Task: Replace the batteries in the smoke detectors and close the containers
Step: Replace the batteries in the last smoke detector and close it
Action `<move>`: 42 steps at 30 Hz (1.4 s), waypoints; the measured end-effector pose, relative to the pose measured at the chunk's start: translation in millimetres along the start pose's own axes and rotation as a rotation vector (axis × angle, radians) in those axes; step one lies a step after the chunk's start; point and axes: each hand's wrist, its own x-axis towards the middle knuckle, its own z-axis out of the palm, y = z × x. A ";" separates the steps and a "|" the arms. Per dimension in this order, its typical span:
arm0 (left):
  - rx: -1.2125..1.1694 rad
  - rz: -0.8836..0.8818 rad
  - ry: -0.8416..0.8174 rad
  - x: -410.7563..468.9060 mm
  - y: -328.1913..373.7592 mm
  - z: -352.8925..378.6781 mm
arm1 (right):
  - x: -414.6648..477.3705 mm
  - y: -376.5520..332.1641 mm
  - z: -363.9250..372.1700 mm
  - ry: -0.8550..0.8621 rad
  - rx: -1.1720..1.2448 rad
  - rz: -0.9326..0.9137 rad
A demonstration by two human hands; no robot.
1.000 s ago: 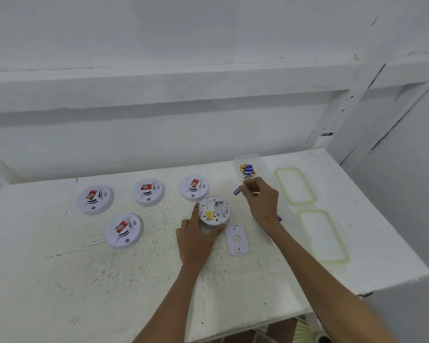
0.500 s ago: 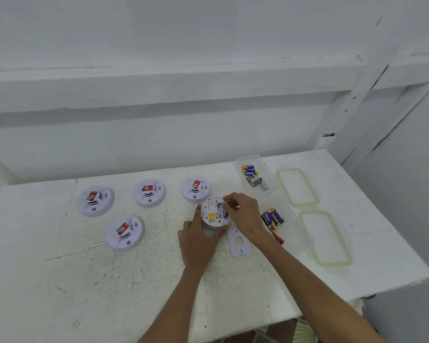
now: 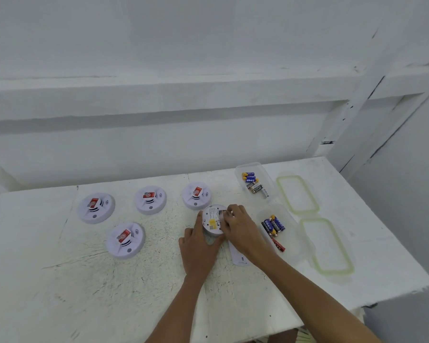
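Left hand (image 3: pixel 196 246) grips the upturned detector (image 3: pixel 212 222) at frame centre, bracing it; right hand (image 3: pixel 238 226) curls over its battery bay (image 3: pixel 220 214) (whether pinching anything: cannot tell).

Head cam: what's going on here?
A person is working on an upturned smoke detector on the table. The left hand holds it steady while the right hand works with its fingertips at the battery bay; what they hold is hidden. The cover plate lies beside it. Four more detectors sit face up to the left. Two battery containers stand open, with their lids off beside them.
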 end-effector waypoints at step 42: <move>0.139 -0.035 -0.058 6.5 -0.3 -1.7 | 140.7 110.3 -15.8 -0.122 -0.209 0.237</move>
